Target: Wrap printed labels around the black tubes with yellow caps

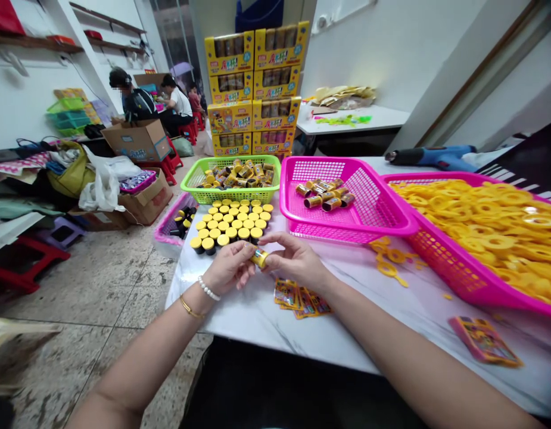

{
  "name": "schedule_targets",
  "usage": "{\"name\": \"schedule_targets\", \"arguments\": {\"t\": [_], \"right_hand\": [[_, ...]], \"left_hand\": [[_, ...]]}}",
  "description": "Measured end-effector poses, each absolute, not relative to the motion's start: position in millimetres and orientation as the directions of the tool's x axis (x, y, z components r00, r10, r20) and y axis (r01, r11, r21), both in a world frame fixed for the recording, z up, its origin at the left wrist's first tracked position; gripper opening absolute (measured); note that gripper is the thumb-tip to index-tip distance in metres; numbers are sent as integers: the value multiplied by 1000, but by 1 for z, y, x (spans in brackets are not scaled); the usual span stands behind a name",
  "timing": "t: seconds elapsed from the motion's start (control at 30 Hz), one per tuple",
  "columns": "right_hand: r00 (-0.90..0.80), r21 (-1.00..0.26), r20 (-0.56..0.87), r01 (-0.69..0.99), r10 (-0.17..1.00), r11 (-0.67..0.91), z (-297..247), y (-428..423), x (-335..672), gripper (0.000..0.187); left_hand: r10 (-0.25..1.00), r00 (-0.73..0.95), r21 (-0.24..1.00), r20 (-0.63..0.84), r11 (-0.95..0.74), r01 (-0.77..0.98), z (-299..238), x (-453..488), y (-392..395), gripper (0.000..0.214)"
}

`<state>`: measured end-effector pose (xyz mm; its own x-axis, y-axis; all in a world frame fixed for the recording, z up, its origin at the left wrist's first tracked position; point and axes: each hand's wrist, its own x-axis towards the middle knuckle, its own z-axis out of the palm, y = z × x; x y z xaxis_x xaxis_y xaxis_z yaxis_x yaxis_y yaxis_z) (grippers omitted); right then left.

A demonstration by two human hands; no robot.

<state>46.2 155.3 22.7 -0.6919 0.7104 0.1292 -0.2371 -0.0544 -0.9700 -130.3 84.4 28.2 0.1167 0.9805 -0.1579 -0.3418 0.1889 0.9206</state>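
Between my two hands is a small yellow-capped tube (259, 257) with a printed label, held tilted above the white table (239, 310). My left hand (230, 265) pinches one end of it. My right hand (297, 259) has thumb and fingers at its other end. Just beyond stand rows of small black jars with yellow lids (233, 223). Below my right hand lies a fanned pile of printed cards (302, 298). A pink basket (346, 223) farther back holds several labelled tubes (322, 193).
A green basket (233, 193) is full of similar tubes. Yellow plastic ring-shaped pieces (489, 220) fill a pink basket at right. A card stack (485, 339) lies near the front right. Behind stand stacked yellow boxes (275, 89), a blue heat-gun-like tool (436, 157) and seated people (179, 101).
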Motion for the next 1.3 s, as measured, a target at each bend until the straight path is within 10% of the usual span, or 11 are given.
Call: {"name": "schedule_targets", "arguments": {"t": [0.43,0.63,0.77,1.07,1.3], "right_hand": [[-397,-889,452,-269,799,370,28,157,51,15],[-177,-729,615,246,769,639,71,181,92,60],[-206,-481,711,555,672,679,59,147,125,26],[-406,-509,515,565,755,650,28,114,147,12],[-483,-796,157,454,862,399,54,158,91,43]], "left_hand": [[963,125,889,-240,269,-371,28,-126,84,69],[994,6,992,-108,108,-64,28,-125,79,57],[972,90,888,215,-233,396,19,-116,77,17],[914,329,514,238,-406,756,3,-89,81,10],[841,52,543,538,-393,742,8,-107,77,17]]}}
